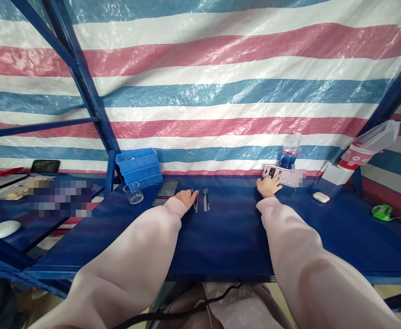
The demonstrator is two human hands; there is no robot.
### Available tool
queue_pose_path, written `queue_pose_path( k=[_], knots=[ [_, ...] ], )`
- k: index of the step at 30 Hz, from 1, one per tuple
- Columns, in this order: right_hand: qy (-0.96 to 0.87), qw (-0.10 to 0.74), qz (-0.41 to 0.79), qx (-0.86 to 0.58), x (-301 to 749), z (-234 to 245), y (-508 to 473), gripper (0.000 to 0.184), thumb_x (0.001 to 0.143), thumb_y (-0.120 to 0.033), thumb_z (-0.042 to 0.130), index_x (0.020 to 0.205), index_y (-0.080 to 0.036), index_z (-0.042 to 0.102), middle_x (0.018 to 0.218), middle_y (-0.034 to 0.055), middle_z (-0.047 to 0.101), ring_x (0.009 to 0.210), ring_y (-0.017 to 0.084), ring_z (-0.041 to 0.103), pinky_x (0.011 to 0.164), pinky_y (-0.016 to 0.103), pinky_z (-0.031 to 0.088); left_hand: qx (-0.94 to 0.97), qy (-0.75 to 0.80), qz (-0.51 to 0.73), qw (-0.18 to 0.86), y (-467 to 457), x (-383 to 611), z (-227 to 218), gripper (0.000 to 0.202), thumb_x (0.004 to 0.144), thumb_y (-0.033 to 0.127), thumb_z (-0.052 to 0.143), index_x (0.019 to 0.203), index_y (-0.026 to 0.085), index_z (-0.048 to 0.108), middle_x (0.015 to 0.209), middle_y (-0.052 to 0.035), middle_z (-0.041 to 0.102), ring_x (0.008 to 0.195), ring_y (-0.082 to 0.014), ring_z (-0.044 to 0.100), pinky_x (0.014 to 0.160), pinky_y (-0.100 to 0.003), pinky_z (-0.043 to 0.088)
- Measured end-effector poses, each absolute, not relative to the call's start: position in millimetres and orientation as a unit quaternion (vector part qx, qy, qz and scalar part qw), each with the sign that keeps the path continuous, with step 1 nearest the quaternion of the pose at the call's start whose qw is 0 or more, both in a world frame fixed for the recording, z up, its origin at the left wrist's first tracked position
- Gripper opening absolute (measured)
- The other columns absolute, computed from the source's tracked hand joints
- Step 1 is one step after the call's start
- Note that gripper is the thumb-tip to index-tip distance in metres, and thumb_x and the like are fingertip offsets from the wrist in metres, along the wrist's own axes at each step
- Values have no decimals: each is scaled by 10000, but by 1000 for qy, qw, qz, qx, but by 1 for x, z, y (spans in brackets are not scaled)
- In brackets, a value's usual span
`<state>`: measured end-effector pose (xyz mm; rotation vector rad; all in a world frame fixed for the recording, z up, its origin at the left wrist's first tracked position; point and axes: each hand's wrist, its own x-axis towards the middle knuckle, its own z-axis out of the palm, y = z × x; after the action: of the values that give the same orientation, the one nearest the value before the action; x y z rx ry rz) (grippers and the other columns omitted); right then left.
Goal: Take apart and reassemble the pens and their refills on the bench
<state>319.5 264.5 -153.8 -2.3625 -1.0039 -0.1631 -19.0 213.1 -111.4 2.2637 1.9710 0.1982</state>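
My left hand [186, 198] rests on the table with its fingers drawn together at some slim pens [196, 208], one of them red. The fingertips partly cover these pens. Just right of them, more slim grey and dark pens [205, 201] lie side by side. My right hand [269, 185], its fingers spread, reaches to a phone [284, 177] with a lit screen, propped at the back of the table, and touches its left part. A dark phone [168, 189] lies left of my left hand.
Across the blue table [221, 242], a blue compartment box [139, 167] and a clear cup [134, 194] stand left. A bottle [289, 153], white box [335, 174], red-and-white cup [353, 156], white earbud case [321, 197] and green wrapper [382, 212] are right. A black cable [187, 312] crosses my lap.
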Motion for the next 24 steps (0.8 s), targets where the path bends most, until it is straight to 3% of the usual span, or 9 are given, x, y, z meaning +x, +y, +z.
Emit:
queue_pose_path(
  k=[10,13,15,17,20,24],
  knots=[
    [-377,313,-82,-868,315,-141,257,396,776,-289,456,1111,-99,545,1412,206,187,1223,326,274,935,499,235,747,658,69,67,215,-19,-113,571,854,535,208,886,145,625,917,-151,658,885,-285,609,750,-360,442],
    [-417,333,-106,-839,303,-122,252,369,795,-301,436,1093,-122,557,1321,186,361,1162,311,370,921,466,271,750,654,72,69,216,-20,-113,559,862,511,204,878,145,625,935,-152,654,898,-288,605,766,-371,439],
    [-477,319,-19,-818,289,-110,249,307,800,-309,431,995,-149,607,1108,145,548,1017,270,501,865,407,340,753,650,72,70,217,-20,-112,531,868,480,212,874,148,627,952,-150,651,911,-283,602,776,-370,436],
    [-540,289,83,-786,269,-104,247,257,779,-317,462,874,-157,639,899,103,618,859,232,567,769,338,393,752,653,67,68,219,-21,-112,481,868,441,245,865,151,629,948,-147,652,914,-274,602,774,-357,437],
    [-649,254,197,-689,231,-104,241,204,732,-320,527,691,-149,631,675,49,608,674,175,567,632,255,398,743,664,59,69,222,-22,-113,386,850,392,316,853,161,626,907,-130,657,887,-259,607,736,-330,444],
    [-699,255,268,-612,187,-111,227,199,693,-333,594,643,-140,607,608,20,589,565,127,527,541,212,370,736,670,61,70,223,-23,-113,290,816,366,392,843,179,612,867,-101,657,855,-241,609,690,-302,441]
  ],
)
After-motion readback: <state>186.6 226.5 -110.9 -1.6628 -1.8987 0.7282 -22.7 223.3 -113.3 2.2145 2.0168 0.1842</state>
